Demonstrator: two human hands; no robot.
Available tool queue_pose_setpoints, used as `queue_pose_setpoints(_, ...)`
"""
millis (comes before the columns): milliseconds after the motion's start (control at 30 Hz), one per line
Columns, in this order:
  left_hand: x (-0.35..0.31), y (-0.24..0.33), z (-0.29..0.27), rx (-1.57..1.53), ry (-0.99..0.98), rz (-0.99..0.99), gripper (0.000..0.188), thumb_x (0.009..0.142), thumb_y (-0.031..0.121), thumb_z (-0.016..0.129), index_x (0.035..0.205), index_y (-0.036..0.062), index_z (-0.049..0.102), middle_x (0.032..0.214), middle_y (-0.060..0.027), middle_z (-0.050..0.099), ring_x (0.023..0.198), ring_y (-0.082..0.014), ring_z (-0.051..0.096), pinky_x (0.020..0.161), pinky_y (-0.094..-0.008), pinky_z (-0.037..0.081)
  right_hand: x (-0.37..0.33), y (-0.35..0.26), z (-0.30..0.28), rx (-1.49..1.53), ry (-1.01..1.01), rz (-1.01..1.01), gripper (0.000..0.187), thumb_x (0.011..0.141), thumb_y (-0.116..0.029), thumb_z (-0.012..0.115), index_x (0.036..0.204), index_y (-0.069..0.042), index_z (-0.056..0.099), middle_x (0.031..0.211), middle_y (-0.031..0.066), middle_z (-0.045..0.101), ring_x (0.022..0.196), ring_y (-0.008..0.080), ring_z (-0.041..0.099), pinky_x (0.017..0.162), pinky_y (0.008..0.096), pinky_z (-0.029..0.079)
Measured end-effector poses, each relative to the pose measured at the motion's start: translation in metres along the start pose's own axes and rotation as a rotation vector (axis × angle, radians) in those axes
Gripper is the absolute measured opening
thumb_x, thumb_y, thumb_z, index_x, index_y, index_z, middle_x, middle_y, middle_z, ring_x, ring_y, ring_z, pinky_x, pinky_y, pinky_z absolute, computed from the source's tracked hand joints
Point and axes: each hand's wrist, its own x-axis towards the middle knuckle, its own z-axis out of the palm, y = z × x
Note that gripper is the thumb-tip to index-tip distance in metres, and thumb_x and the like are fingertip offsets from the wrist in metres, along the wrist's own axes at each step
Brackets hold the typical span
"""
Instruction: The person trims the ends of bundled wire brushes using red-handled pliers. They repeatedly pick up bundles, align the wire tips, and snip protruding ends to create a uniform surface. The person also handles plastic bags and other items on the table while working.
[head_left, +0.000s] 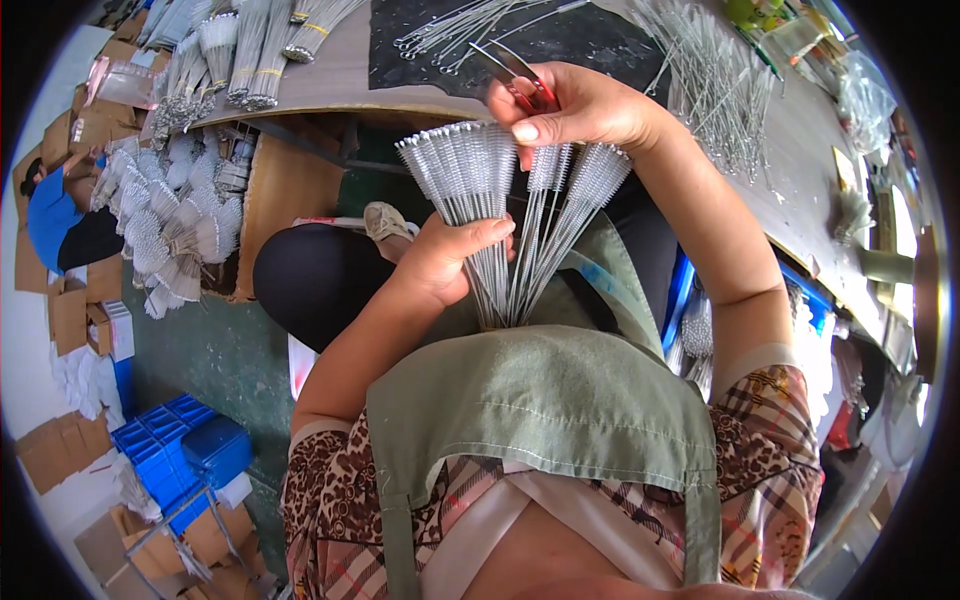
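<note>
My left hand point(455, 255) is closed around the wire stems of a thick bundle of thin tube brushes point(460, 175), bristle ends up. More brushes point(598, 175) fan out to the right of that hand, and their lower ends come together just above my apron. Over the brush tips, my right hand point(585, 108) is closed on a pair of small scissors point(520, 80) with red handles. The metal blades point up and to the left, apart from each other. One fingertip of the right hand hangs down at the bristle tips; whether it touches them I cannot tell.
A table point(330, 95) curves across the far side, bearing a black mat point(590, 45), tied brush bundles point(265, 60) at left and loose wire brushes point(720, 90) at right. Brush bundles point(185, 215) pile up on the left. Blue crates point(175, 440) and cardboard boxes point(65, 455) stand lower left.
</note>
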Motion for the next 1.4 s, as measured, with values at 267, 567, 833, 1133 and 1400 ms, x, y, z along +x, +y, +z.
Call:
queue_pose_setpoints(267,-0.001,0.000,0.009,0.037,-0.074,0.076,0.020,0.075,0.007,0.066,0.094,-0.0005,0.062,0.084,-0.0080,0.064,0.074,-0.0160,0.061,0.068,-0.0310,0.049,-0.001,-0.013,0.006,0.037,0.081,0.154,0.025,0.075,-0.006,0.070,0.078,-0.007,0.045,0.072,-0.0031,0.046,0.067,0.0069,0.051,0.063,0.0256,0.049)
queue_pose_setpoints(567,0.004,-0.005,0.001,-0.042,-0.070,0.068,0.024,0.075,0.007,0.067,0.099,0.0049,0.061,0.085,-0.0041,0.063,0.074,-0.0135,0.058,0.067,-0.0284,0.047,0.008,-0.020,0.008,0.158,0.021,0.172,0.021,0.076,-0.005,0.069,0.089,-0.002,0.053,0.076,0.0035,0.057,0.068,0.0140,0.061,0.064,0.0263,0.051)
queue_pose_setpoints(833,0.006,-0.006,-0.009,0.031,-0.053,0.086,0.022,0.077,0.010,0.067,0.097,0.0063,0.062,0.084,-0.0022,0.062,0.073,-0.0123,0.056,0.067,-0.0276,0.046,0.010,-0.017,0.006,0.157,-0.032,0.160,0.016,0.075,-0.003,0.069,0.085,-0.001,0.058,0.077,0.0041,0.059,0.069,0.0142,0.061,0.065,0.0258,0.050)
queue_pose_setpoints(1133,-0.002,-0.004,0.003,0.039,0.016,0.073,0.012,0.076,0.009,0.068,0.086,0.0047,0.062,0.076,-0.0037,0.061,0.066,-0.0134,0.056,0.063,-0.0284,0.046,0.006,-0.001,-0.007,0.119,-0.082,0.106,0.031,0.066,-0.016,0.080,0.067,-0.007,0.050,0.078,0.0118,0.063,0.074,0.0170,0.060,0.069,0.0284,0.047)
queue_pose_setpoints(1400,-0.001,-0.007,0.001,0.002,-0.040,0.063,0.028,0.075,0.005,0.064,0.103,0.0022,0.060,0.089,-0.0074,0.063,0.078,-0.0182,0.060,0.073,-0.0334,0.048,0.004,-0.001,-0.007,0.078,-0.070,0.163,0.035,0.066,-0.007,0.078,0.066,-0.008,0.043,0.074,0.0127,0.064,0.077,0.0214,0.065,0.067,0.0311,0.050)
